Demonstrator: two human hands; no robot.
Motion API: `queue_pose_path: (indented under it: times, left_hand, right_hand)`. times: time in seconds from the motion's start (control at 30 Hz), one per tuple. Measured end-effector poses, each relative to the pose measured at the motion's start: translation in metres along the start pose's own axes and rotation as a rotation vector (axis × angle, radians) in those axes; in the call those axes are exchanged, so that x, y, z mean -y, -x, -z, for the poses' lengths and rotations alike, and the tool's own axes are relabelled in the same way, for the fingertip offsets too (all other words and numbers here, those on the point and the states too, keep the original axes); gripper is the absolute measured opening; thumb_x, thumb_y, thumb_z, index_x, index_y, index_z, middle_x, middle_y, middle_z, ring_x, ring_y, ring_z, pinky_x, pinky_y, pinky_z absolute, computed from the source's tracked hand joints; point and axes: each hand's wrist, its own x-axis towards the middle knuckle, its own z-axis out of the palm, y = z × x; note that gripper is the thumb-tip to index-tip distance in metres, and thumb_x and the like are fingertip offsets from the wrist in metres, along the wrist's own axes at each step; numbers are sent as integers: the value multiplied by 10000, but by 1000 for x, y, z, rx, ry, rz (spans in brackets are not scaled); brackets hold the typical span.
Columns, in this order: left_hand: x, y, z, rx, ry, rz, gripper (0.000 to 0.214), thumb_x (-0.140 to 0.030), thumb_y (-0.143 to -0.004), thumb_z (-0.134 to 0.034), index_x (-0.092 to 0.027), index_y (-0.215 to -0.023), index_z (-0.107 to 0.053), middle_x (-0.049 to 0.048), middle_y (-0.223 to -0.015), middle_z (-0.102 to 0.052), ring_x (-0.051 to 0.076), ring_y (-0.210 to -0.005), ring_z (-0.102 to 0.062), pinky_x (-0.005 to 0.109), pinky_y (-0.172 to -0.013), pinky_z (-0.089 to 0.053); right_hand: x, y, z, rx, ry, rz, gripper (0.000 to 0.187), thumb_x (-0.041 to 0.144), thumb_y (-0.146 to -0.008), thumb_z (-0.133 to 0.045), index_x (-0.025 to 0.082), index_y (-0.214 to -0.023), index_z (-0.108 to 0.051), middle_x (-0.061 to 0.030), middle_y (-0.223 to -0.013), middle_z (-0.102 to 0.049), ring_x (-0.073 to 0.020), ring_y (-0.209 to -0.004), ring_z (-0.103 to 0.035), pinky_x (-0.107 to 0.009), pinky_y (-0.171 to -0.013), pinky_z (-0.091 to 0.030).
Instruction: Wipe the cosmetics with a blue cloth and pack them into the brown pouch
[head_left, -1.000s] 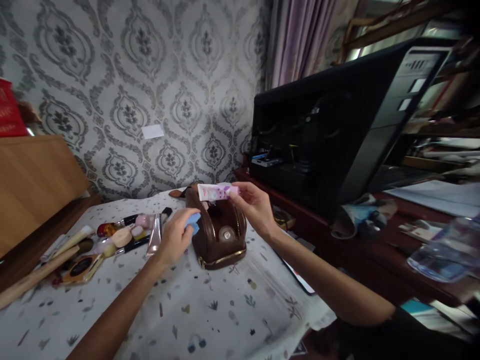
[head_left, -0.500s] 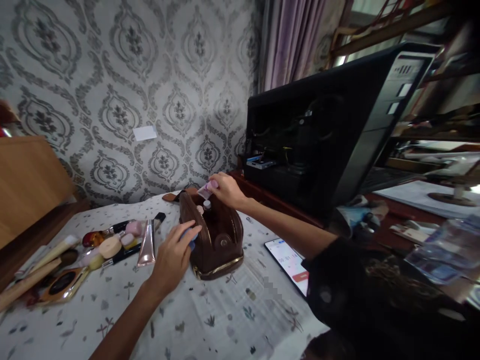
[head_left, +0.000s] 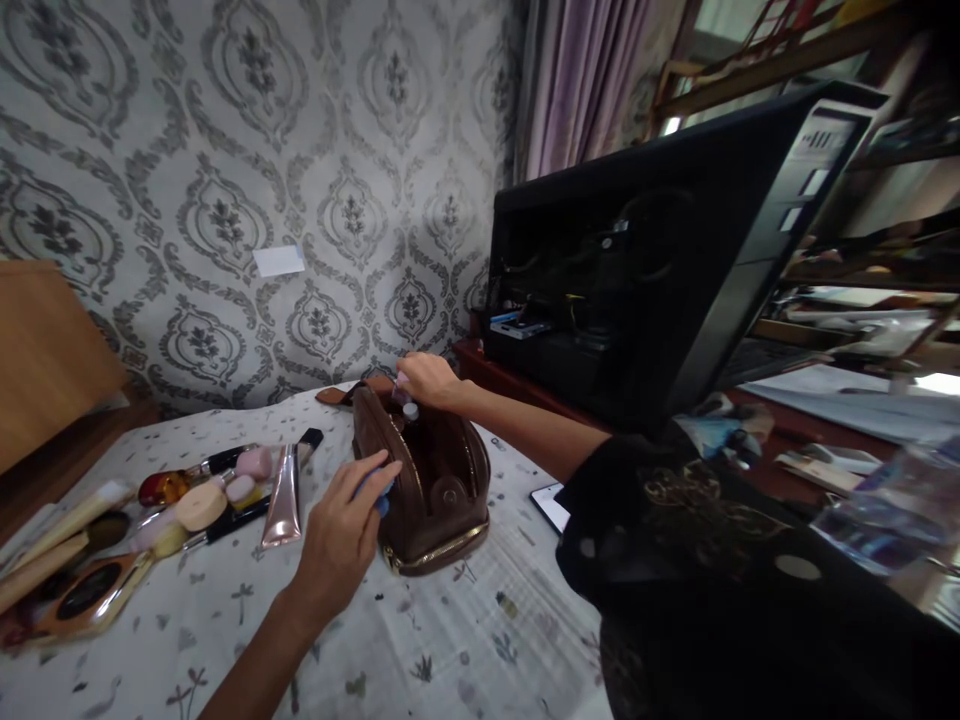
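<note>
A brown toiletry bag [head_left: 439, 545] stands unzipped on the patterned cloth, its mouth gaping. My right hand [head_left: 429, 382] is closed on a small lilac tube [head_left: 401, 385] at the far end of the opening, its lower end just inside; my fingers cover most of it. Within the bag, a white-capped container [head_left: 410, 411] shows near the rim. My left hand [head_left: 341, 530] rests against the bag's left side, fingers curled round a small blue object [head_left: 381, 497] that is mostly hidden. To the left lies a rose-gold squeeze tube [head_left: 283, 505].
Makeup brushes [head_left: 56, 540], a round beige sponge [head_left: 201, 507] and a compact [head_left: 97, 592] lie heaped at left. A phone [head_left: 551, 508] sits partly under my right sleeve. Behind it stands a black computer case [head_left: 600, 260]; a wooden box [head_left: 56, 360] is at far left.
My right hand has moved left and slightly down, bringing the lilac tube's end into the bag's mouth. My right sleeve now covers more of the phone. The left hand stays at the bag's side.
</note>
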Motion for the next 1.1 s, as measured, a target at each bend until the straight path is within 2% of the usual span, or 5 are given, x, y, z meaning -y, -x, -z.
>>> queue_pose_path:
  times: [0.23,0.53,0.87,0.97,1.1]
  left_hand:
    - [0,-1,-1,6,7,-11,547,-1,-874,-404,-235,-1337,-579,85,-1352,-627,220,-1248,-586,405,-1051,-513]
    - [0,-1,-1,-6,7,-3,549,-2,-873,-396,-237,-1331,-588,73,-1344,-635,215,-1236,-593,374,-1023,-527]
    - [2,-1,-2,0,13,-7,533,-22,-883,-412,-251,-1335,-580,70,-1360,-622,213,-1246,-585,380,-1029,-519]
    - [1,-5,-1,6,25,7,508,-34,-883,-413,-253,-1296,-614,68,-1330,-637,213,-1219,-600,385,-1020,-522]
    - [1,-18,7,35,72,56,430,-76,-898,-402,-242,-1179,-681,63,-1234,-672,206,-1129,-637,368,-976,-535]
  right_hand:
    - [3,-14,-10,19,97,69,313,258,-975,-478,125,-1117,-722,-181,-1148,-723,-328,-1211,-555,-443,-1031,-380]
    - [4,-23,-19,52,181,80,318,277,-930,-549,121,-1159,-704,-196,-1294,-640,-328,-1258,-498,-454,-1045,-385]
    - [-6,-34,-40,134,203,58,282,232,-917,-564,144,-1156,-686,-185,-1264,-668,-319,-1250,-547,-483,-1051,-409]
    - [-8,-34,-39,140,197,74,286,218,-924,-551,147,-1169,-678,-177,-1263,-671,-308,-1260,-550,-480,-1057,-410]
    - [-15,-32,-33,176,178,117,311,299,-897,-624,177,-1177,-682,-153,-1270,-672,-304,-1260,-565,-480,-1046,-438]
